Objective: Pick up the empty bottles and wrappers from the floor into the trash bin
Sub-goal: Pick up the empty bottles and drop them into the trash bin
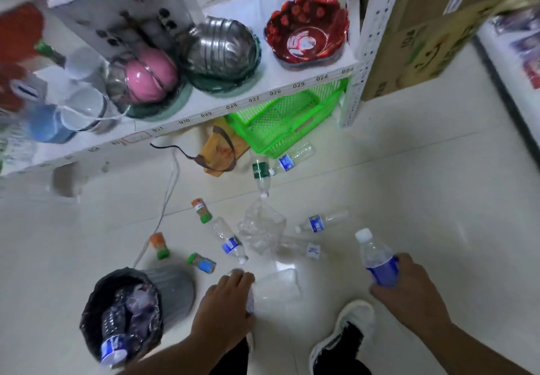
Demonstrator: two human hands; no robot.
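My right hand [406, 284] grips a clear bottle with a blue label [377, 257], held upright above the floor. My left hand [225, 301] rests closed over a clear plastic item [277, 287] on the floor; what exactly it grasps is blurred. A grey trash bin [172, 290] with a black liner stands at lower left with bottles and wrappers inside. On the tiles lie several empty bottles: a blue-labelled one [230, 241], another [321, 222], a crumpled large clear bottle [261, 228], a green-labelled one [261, 173], and small jars with green caps [201, 210].
A white shelf [233, 103] holds bowls, cups and a red dish above the floor. A green plastic basket [280, 123] sits under it beside a yellow bag [222, 152]. A white cable [166, 199] runs across the tiles. Cardboard boxes [423, 30] stand at right. My shoe [347, 331] is near my right hand.
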